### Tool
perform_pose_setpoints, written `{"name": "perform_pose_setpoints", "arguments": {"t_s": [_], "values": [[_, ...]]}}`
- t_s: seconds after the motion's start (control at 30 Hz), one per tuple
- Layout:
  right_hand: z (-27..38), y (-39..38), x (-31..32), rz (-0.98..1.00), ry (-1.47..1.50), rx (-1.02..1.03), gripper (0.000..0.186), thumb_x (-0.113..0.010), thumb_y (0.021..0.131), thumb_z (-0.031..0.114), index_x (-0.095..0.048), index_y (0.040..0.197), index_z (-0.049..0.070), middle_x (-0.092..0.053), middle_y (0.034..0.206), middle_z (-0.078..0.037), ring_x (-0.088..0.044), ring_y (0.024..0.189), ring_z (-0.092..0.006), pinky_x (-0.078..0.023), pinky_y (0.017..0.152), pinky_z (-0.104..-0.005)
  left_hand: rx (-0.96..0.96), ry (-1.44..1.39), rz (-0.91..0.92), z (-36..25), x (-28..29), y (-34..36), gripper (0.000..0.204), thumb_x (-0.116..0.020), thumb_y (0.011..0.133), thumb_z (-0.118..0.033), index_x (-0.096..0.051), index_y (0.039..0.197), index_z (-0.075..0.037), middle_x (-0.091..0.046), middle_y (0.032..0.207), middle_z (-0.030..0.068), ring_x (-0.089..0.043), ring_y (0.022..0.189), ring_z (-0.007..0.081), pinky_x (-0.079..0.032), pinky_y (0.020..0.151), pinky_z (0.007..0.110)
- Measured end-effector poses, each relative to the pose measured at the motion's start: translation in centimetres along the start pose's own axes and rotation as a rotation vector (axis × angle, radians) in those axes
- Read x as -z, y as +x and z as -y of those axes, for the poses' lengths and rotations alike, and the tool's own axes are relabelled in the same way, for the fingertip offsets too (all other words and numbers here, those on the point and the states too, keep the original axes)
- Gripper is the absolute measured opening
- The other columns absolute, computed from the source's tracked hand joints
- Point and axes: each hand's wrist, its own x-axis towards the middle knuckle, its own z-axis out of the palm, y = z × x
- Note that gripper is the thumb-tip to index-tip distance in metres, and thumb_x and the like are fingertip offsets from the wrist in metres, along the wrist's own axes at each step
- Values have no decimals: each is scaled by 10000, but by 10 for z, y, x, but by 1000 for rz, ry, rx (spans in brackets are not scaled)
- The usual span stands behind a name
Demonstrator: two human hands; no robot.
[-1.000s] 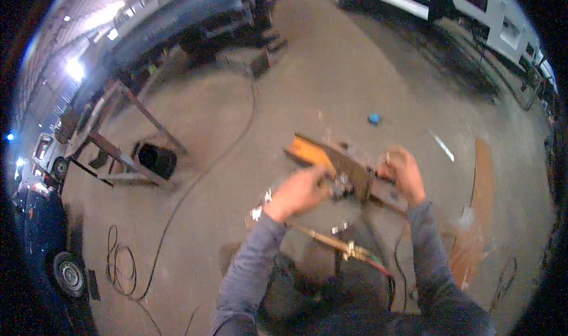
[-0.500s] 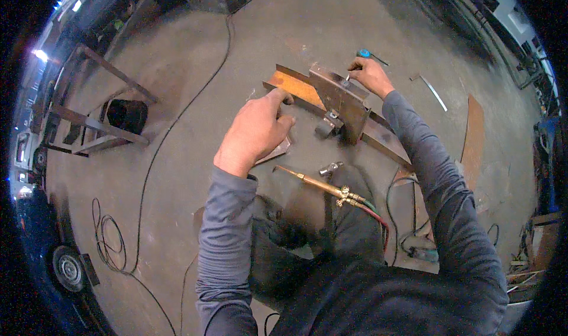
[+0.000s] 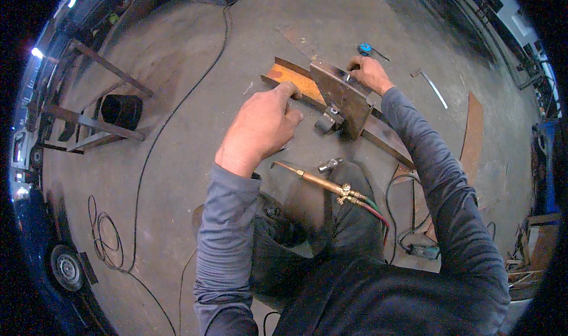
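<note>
Looks like hand-handling of the steel bracket, dull brown and scuffed, standing across the beam. On the beam's far side the right hand bunches its grip, on what I can't tell; nearside, the left hand's grip hangs parted. Next calls for steady fingers, I'd judge.

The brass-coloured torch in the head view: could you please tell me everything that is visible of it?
The torch is slim and looks metallic, with a narrow, bent tip, a straight tube and a valve block with small knobs. A green hose and a red hose leave the block toward the lower right. It lies slantwise before the person's dark trousers, tip toward the left; what supports it is unclear. The left hand and right hand are both off it.
</note>
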Motion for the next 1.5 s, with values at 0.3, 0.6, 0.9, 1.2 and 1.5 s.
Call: {"name": "perform_pose_setpoints", "arguments": {"t_s": [0.3,0.6,0.9,1.2,1.5], "values": [[-15,4,-10,-32,-124,147,287,-651,822,193,-776,1053,78,-738,948,-240,-711,920,-428,-555,870,-536,-33,-34,11,4,-10,3,356,-704,886,-225,-659,1196,-56,-739,1049,235,-707,984,451,-558,872,517],[6,5,-7,45,-179,83,281,-704,810,216,-758,1036,58,-733,1064,-221,-643,1071,-435,-517,947,-534,-30,1,16,-1,-8,6,389,-716,885,-221,-642,1226,-50,-744,1035,233,-706,995,448,-555,873,524],[-8,7,-5,65,-278,25,284,-707,827,259,-770,1006,49,-736,968,-252,-678,1002,-457,-528,924,-552,-45,-9,23,-6,-9,10,386,-726,882,-202,-630,1227,-58,-745,1034,228,-713,1001,436,-555,878,515],[-10,9,-9,25,-158,55,259,-657,831,210,-750,1011,48,-731,1016,-244,-661,1013,-459,-526,910,-545,-82,18,-7,2,-14,15,355,-714,869,-174,-657,1195,-49,-742,1024,221,-709,980,438,-554,867,509],[-10,2,-7,-23,-166,197,250,-643,826,152,-730,1028,33,-717,1074,-237,-634,1052,-467,-510,945,-552,-59,12,-1,-9,-8,9,346,-725,863,-173,-671,1187,-62,-752,1021,206,-716,991,417,-560,890,488]]}}
